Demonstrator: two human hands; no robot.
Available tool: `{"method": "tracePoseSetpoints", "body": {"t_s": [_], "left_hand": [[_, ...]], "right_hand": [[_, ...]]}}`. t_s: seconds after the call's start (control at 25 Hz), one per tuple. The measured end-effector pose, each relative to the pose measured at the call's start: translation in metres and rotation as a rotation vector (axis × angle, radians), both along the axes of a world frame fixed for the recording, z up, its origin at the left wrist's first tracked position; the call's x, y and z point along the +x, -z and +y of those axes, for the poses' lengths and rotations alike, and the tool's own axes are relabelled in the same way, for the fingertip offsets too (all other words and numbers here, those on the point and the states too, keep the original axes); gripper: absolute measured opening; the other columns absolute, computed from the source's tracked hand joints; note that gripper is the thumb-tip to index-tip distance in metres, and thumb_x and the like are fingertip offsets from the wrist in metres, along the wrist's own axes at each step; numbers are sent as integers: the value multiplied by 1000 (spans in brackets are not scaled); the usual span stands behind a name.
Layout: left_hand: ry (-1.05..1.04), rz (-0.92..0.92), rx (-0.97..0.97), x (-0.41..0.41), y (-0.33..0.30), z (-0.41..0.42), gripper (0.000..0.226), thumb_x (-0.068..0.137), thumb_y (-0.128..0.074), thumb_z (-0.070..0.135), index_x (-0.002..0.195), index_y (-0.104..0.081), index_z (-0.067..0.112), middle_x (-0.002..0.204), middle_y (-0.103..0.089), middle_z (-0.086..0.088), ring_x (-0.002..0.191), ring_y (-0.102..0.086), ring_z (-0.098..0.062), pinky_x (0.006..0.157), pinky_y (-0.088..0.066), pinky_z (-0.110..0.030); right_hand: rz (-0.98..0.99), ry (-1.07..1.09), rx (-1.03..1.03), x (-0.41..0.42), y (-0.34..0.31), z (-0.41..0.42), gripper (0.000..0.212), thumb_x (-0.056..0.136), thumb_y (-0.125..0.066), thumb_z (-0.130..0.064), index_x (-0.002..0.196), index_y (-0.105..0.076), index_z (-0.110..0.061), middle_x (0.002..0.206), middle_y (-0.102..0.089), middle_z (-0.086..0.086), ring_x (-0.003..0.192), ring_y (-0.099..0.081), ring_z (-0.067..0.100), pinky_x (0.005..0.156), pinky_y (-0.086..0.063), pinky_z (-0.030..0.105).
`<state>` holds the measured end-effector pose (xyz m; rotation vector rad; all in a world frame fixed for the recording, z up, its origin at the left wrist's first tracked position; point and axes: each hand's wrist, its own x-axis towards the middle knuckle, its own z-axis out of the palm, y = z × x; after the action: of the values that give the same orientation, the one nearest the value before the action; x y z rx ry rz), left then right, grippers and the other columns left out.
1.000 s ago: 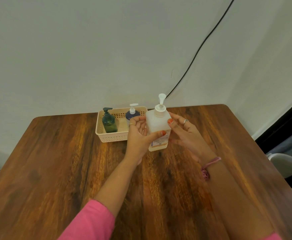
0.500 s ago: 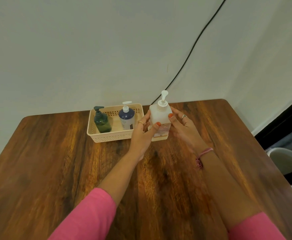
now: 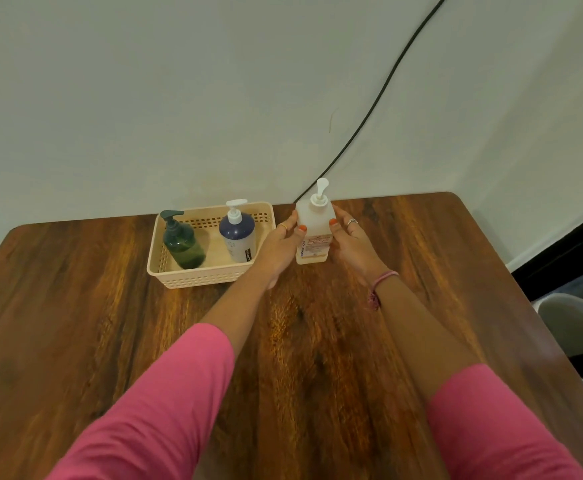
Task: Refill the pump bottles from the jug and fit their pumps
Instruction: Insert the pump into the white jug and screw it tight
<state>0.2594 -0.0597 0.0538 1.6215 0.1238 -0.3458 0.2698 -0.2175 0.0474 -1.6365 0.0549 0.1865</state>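
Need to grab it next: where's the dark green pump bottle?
Head view: the dark green pump bottle stands in the basket's left end, beside the blue bottle.

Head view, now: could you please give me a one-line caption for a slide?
Both hands, left hand and right hand, hold a white pump bottle on the wooden table beside a basket.

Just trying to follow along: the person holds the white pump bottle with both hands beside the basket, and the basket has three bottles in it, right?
Not quite. The head view shows only two bottles in the basket: a dark green pump bottle and a blue-and-white pump bottle. The rest holds: the left hand and the right hand both hold the white pump bottle beside the basket.
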Motion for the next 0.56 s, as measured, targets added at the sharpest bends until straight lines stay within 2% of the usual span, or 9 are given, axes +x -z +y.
{"method": "tracePoseSetpoints", "body": {"t_s": [0.16, 0.36, 0.48, 0.56], "left_hand": [[-26, 60, -27, 15, 7, -6, 54, 101, -46, 19, 151, -28, 18, 152, -41, -2, 137, -42, -21, 115, -34, -44], [-29, 71, 13, 24, 18, -9, 51, 102, -43, 16, 150, -29, 19, 151, -42, -1, 137, -41, -19, 114, -35, -38], [-30, 47, 42, 23, 22, -10, 48, 102, -43, 13, 149, -32, 17, 149, -43, -1, 129, -43, -11, 105, -38, -25], [-28, 23, 78, 22, 22, -10, 49, 102, -42, 13, 150, -31, 16, 151, -40, -1, 133, -40, -12, 101, -35, -20]], "right_hand": [[33, 14, -29, 15, 17, 0, 40, 100, -43, -31, 140, -40, -29, 136, -52, 2, 121, -54, 20, 102, -45, 46], [54, 40, -39, 22, 36, 1, 39, 100, -43, -32, 139, -39, -35, 137, -50, 0, 122, -52, 20, 102, -46, 46], [59, 53, -22, 22, 44, 1, 38, 100, -43, -31, 138, -39, -35, 138, -49, -1, 122, -52, 18, 102, -46, 46], [55, 59, -14, 23, 47, 0, 37, 101, -42, -31, 137, -40, -36, 138, -49, 0, 122, -52, 17, 102, -46, 45]]}}
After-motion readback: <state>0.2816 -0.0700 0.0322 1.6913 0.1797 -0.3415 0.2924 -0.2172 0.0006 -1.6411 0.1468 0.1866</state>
